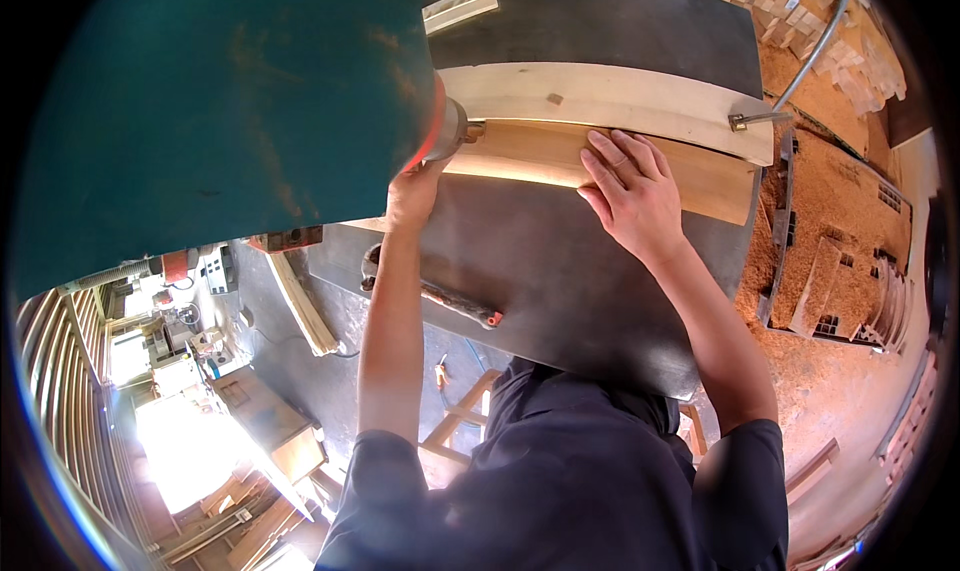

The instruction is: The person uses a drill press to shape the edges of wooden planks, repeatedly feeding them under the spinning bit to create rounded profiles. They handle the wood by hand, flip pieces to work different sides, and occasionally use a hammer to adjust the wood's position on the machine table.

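My right hand (637,193) lies on a long wooden board (540,156), its fingers spread across the top and the thumb at the near edge. The board rests flat on a dark metal machine table (570,251), alongside a pale wooden fence (600,93). Farther left, my left hand (412,201) reaches up beside a silver spindle housing (450,131) with a red ring. The green machine body (230,111) hides most of its fingers, so its grip does not show. Behind the housing, the board's left part is also hidden.
A metal clamp (745,122) sits at the fence's right end. Below my left hand, a dark bar with a red tip (490,318) lies along the table's near edge. Sawdust (850,211) covers the right side, near stacked wood offcuts (800,21). A wooden stool (460,416) stands below.
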`<act>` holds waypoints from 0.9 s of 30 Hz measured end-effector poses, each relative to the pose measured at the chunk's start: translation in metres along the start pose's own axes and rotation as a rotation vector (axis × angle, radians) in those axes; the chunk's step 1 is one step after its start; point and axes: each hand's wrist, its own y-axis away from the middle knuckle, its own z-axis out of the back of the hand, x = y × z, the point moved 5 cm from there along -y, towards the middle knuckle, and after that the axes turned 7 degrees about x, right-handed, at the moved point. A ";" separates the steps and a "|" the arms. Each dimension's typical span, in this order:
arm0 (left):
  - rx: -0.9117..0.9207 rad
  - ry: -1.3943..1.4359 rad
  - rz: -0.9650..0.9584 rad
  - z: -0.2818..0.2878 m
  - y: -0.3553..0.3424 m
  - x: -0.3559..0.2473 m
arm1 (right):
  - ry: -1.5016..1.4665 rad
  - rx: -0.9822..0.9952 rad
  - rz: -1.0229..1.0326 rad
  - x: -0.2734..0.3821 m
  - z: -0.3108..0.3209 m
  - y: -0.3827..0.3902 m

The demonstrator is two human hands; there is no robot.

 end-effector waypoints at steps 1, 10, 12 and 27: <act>0.014 0.050 -0.043 0.000 0.000 0.001 | -0.002 -0.002 0.003 0.000 0.001 -0.001; -0.080 0.003 -0.115 0.002 -0.008 0.001 | -0.010 -0.008 0.007 0.000 0.002 -0.002; -0.035 0.186 -0.098 0.000 -0.006 0.001 | -0.017 -0.008 0.003 0.000 0.002 -0.001; -0.172 -0.187 -0.120 0.033 0.002 0.022 | -0.075 0.007 -0.043 -0.003 0.002 -0.004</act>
